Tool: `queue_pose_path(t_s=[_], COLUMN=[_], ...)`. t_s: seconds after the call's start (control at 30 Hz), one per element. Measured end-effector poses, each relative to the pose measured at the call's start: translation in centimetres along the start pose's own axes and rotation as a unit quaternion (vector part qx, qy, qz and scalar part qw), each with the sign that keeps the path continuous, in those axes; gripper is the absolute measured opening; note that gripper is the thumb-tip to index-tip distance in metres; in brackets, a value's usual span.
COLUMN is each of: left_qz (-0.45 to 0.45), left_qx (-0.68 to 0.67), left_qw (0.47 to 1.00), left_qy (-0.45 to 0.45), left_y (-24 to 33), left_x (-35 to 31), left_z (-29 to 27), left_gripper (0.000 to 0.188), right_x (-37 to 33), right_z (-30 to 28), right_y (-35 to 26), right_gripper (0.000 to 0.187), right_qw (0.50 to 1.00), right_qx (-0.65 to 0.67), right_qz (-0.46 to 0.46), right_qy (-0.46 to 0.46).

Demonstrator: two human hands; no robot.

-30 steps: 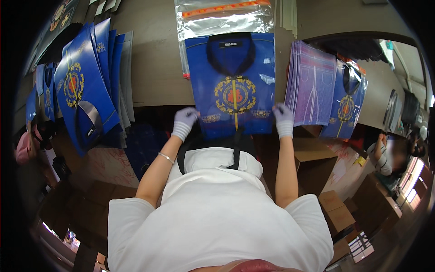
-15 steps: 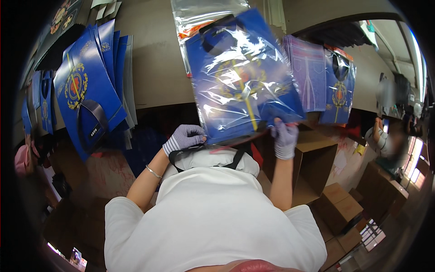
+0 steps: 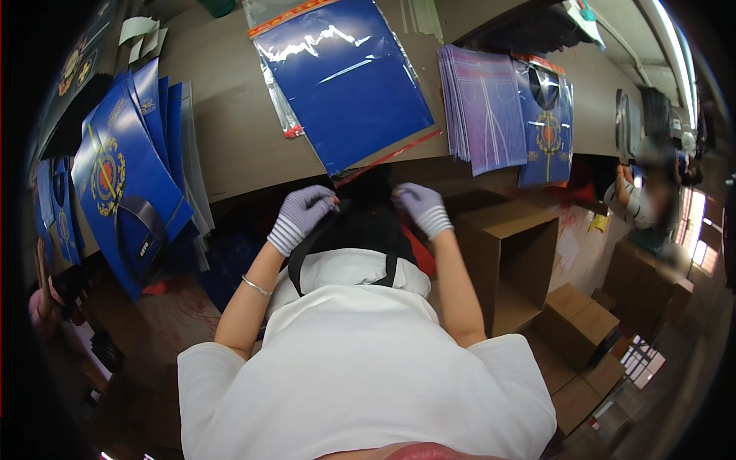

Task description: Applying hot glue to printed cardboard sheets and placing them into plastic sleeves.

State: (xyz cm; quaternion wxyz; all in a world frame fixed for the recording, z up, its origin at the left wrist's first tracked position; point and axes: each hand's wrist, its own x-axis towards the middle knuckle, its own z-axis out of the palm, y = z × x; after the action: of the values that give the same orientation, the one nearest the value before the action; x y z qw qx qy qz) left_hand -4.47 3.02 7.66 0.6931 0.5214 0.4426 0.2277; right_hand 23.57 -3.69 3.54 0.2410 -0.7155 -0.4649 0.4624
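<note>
A flat blue paper bag in a clear plastic sleeve (image 3: 349, 84) lies on the worktable, plain side up, with an orange-red band at its far end. Along its near end runs a thin red strip (image 3: 395, 157), close to the table's edge. Just in front of that edge is my left hand (image 3: 301, 215), in a lilac knit glove with bare fingertips, thumb and fingers drawn together. My right hand (image 3: 422, 207), gloved alike, mirrors it a short way to the right, fingers curled in a pinch. What either hand pinches, if anything, is too small or dark to make out.
Blue printed bags with black handles (image 3: 115, 176) fan over the table's left edge. To the right lie a stack of purple denim-print pieces (image 3: 487, 111) and a sleeved blue bag (image 3: 546, 126). An open carton (image 3: 529, 253) stands below the table; other people work at both sides.
The sleeved blue bag was tilted up in both hands, printed side showing. Now it lies farther back on the table, plain side up. Both hands have left its corners and drawn closer together.
</note>
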Motion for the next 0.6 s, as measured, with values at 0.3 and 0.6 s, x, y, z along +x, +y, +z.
queue_pose_path(t_s=[0.3, 0.6], left_qz=[0.189, -0.008], left_qx=[0.505, 0.094], left_qw=[0.840, 0.994], left_qy=[0.055, 0.056], left_y=[-2.7, -3.0], left_x=[13.9, 17.2], left_z=[4.1, 1.8], left_gripper=[0.015, 0.014], right_x=[6.8, -11.4], right_z=[-15.9, -12.9], right_y=[10.2, 7.0], right_gripper=[0.072, 0.025], right_qw=[0.834, 0.895], right_qx=[0.347, 0.155], right_qz=[0.389, 0.141], right_qy=[0.183, 0.394])
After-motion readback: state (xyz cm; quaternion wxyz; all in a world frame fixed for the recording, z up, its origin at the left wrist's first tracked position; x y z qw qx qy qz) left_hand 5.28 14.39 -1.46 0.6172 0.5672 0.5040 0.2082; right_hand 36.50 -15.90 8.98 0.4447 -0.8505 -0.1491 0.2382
